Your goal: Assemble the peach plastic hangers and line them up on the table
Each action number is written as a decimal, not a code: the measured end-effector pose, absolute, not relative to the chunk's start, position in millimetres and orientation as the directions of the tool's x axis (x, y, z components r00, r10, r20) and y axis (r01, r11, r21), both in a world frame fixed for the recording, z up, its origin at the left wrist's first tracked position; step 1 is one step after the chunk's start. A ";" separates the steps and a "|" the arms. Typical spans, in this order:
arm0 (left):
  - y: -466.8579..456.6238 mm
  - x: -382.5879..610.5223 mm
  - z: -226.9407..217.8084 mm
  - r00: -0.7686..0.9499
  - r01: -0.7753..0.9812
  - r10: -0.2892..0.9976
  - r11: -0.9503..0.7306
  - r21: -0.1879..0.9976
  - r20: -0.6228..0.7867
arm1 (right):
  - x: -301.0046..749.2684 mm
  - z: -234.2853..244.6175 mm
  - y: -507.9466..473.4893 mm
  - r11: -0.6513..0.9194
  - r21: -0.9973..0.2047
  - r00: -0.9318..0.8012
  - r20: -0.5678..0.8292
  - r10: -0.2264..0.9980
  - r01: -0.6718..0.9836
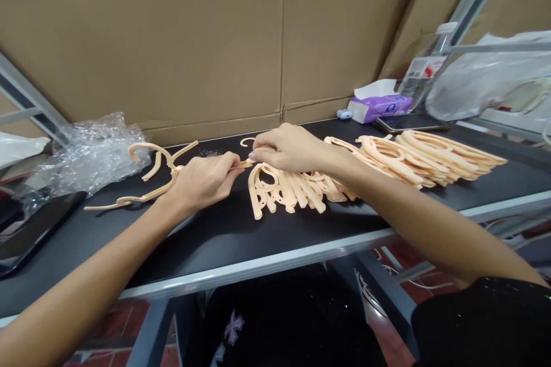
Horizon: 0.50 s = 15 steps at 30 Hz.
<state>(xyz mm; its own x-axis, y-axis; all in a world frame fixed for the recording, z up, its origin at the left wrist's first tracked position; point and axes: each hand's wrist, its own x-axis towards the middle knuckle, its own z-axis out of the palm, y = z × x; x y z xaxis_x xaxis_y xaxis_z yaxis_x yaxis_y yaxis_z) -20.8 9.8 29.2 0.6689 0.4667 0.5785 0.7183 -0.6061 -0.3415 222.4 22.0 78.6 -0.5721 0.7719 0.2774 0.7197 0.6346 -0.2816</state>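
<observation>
My left hand (209, 178) is closed around a peach plastic hanger part (245, 164), whose end pokes out past the fingers. The fingertips of my right hand (286, 148) pinch at that end; a small hook (247, 141) shows just behind them. Left of my left hand are a peach hanger with a curved hook (138, 149) and jointed arms (148, 195); whether it lies free or connects to the held part is hidden by the hand. Below my right hand lies a row of loose peach hanger parts (286, 192), partly covered by the hand and forearm.
More hanger parts (447, 155) are stacked at the right. Behind them are a phone (413, 122), a purple tissue pack (381, 108) and a clear bottle (426, 71). Crumpled clear plastic wrap (99, 152) and a dark device (38, 229) lie left. Cardboard (215, 40) stands behind the black table (241, 252).
</observation>
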 end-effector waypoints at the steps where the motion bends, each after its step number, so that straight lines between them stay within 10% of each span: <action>1: 10.1 -21.9 29.1 0.686 0.701 0.432 -0.608 -0.372 0.586 | 222.3 78.0 22.5 0.641 -0.278 -0.578 0.279 0.767 0.715; 15: 10.1 -32.9 31.3 0.707 0.692 0.432 -0.587 -0.420 0.560 | 217.8 66.9 22.3 0.705 -0.137 -0.636 0.339 0.694 0.696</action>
